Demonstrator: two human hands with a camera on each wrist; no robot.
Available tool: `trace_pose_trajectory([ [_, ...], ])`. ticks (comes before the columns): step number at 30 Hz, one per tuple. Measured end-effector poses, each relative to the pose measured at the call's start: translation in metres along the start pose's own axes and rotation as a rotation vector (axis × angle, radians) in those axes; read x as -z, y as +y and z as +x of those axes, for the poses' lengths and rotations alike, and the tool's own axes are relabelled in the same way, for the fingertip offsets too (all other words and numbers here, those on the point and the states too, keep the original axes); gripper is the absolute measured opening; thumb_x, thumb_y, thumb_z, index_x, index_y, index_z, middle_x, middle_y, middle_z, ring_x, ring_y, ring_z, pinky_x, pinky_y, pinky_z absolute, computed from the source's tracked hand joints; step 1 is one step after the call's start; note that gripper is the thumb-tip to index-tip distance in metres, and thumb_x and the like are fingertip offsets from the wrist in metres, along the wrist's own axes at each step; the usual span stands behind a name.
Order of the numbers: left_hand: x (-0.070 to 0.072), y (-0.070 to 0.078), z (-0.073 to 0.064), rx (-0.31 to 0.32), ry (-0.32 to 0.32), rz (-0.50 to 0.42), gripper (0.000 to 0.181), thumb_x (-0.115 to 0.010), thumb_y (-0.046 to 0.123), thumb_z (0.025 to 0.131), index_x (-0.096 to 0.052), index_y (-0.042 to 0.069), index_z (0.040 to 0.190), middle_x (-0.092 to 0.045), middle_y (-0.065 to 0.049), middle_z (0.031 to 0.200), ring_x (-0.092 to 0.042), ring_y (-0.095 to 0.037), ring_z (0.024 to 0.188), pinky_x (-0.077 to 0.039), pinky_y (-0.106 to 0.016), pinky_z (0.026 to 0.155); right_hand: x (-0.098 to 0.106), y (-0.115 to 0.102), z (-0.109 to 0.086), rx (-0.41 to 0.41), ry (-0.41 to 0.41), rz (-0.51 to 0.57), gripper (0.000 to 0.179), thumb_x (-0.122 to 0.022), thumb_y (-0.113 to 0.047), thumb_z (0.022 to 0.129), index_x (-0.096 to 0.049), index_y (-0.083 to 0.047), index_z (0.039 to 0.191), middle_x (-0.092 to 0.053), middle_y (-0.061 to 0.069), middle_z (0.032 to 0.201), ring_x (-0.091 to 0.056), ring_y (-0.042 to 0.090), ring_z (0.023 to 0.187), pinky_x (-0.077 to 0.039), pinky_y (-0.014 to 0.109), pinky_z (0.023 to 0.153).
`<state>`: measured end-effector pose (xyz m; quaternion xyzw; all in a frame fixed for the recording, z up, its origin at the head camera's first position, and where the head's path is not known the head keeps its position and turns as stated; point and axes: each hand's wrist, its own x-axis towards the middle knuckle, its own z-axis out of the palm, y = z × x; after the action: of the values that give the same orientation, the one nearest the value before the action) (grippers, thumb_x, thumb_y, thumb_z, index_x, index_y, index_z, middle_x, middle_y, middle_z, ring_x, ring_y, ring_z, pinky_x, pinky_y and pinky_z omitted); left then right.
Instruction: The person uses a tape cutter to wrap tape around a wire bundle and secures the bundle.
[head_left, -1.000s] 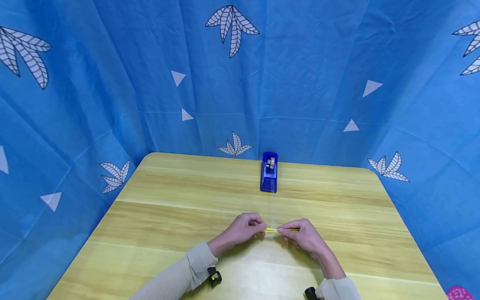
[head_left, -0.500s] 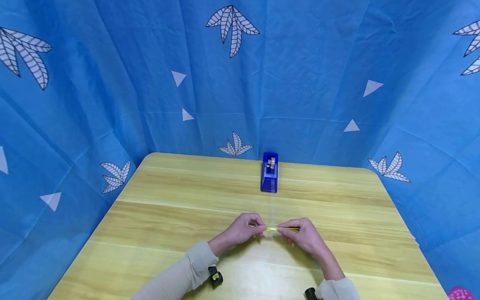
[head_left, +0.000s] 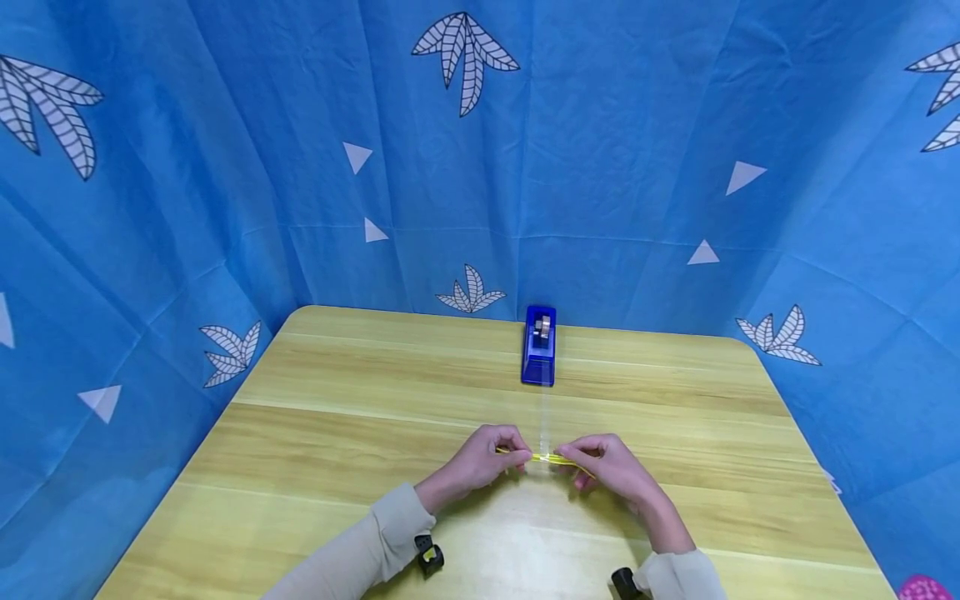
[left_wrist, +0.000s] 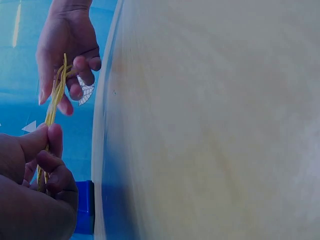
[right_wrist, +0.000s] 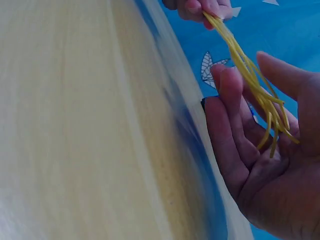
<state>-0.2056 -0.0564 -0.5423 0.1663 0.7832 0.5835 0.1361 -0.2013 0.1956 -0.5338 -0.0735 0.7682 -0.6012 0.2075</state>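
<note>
A bundle of thin yellow strands [head_left: 551,458] stretches between both hands above the table. My left hand [head_left: 487,458] pinches one end between thumb and fingertips; the left wrist view shows the ends of the strands [left_wrist: 39,175] passing behind its fingers. My right hand [right_wrist: 280,165] lies around the other end, thumb apart from the fingers, and loose strand ends [right_wrist: 270,117] splay over its palm. A strip of clear tape [head_left: 545,421] runs from the blue tape dispenser [head_left: 538,346] to the middle of the bundle. Tape appears wrapped on the bundle near the left fingertips.
The dispenser stands at the far edge of the wood-grain table [head_left: 360,392]. A blue patterned curtain [head_left: 630,167] hangs behind and along both sides. Something pink [head_left: 921,587] shows at the lower right corner.
My right hand has loosened its pinch and its fingers have spread, so more of the yellow bundle shows. The left hand keeps its hold; tape and dispenser look unmoved.
</note>
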Motion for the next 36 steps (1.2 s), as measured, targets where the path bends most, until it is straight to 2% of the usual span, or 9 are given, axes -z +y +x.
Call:
trace_pose_trajectory([
  [4,0.001,0.0,-0.001,-0.008,-0.005,0.016,0.007,-0.072,0.007,0.096,-0.073,0.001,0.093,-0.074,-0.016,0.092,-0.067,-0.018,0.084,-0.057,-0.026,0.072,-0.002,0.002,0.001,-0.015,-0.049,-0.008,0.037,-0.069,-0.029,0.1,-0.074,0.005,0.111,-0.074,0.007,0.086,-0.062,0.012,0.062,-0.056,0.026,0.061],
  [9,0.001,0.0,-0.002,-0.01,-0.015,0.018,0.006,-0.072,0.007,0.095,-0.073,0.002,0.093,-0.074,-0.015,0.091,-0.067,-0.017,0.083,-0.057,-0.025,0.071,-0.004,0.006,0.001,-0.01,-0.022,0.021,0.032,-0.073,-0.023,0.097,-0.075,0.007,0.109,-0.071,0.002,0.076,-0.058,0.008,0.058,-0.051,0.021,0.058],
  [16,0.001,-0.001,0.0,-0.001,0.0,0.083,0.006,-0.072,0.009,0.096,-0.073,0.008,0.09,-0.076,-0.011,0.088,-0.066,-0.012,0.084,-0.054,-0.023,0.072,-0.006,0.009,0.003,-0.022,0.044,0.076,0.028,-0.076,-0.02,0.094,-0.076,0.005,0.107,-0.074,0.003,0.075,-0.065,0.01,0.064,-0.059,0.025,0.067],
  [20,0.001,-0.002,0.001,0.023,0.003,0.122,0.004,-0.072,0.012,0.097,-0.074,0.009,0.095,-0.076,-0.006,0.087,-0.065,-0.009,0.083,-0.053,-0.022,0.071,-0.008,0.007,0.004,-0.017,0.068,0.088,0.028,-0.076,-0.017,0.095,-0.075,0.007,0.109,-0.075,0.005,0.078,-0.067,0.011,0.067,-0.061,0.026,0.071],
  [28,0.005,-0.004,0.003,0.089,-0.019,0.042,0.012,-0.073,0.022,0.097,-0.076,0.01,0.1,-0.077,-0.007,0.086,-0.06,-0.013,0.064,-0.047,-0.021,0.055,-0.01,0.008,0.004,-0.018,0.111,0.099,0.028,-0.08,-0.015,0.091,-0.075,0.006,0.109,-0.078,0.012,0.089,-0.071,0.013,0.071,-0.063,0.028,0.078],
  [36,0.007,-0.005,0.004,0.106,-0.024,0.034,0.011,-0.072,0.019,0.098,-0.077,0.01,0.096,-0.075,-0.005,0.086,-0.06,-0.013,0.072,-0.049,-0.021,0.061,-0.011,0.008,0.003,0.021,0.138,0.074,0.028,-0.081,-0.014,0.089,-0.076,0.006,0.109,-0.078,0.018,0.104,-0.073,0.014,0.074,-0.062,0.027,0.077],
])
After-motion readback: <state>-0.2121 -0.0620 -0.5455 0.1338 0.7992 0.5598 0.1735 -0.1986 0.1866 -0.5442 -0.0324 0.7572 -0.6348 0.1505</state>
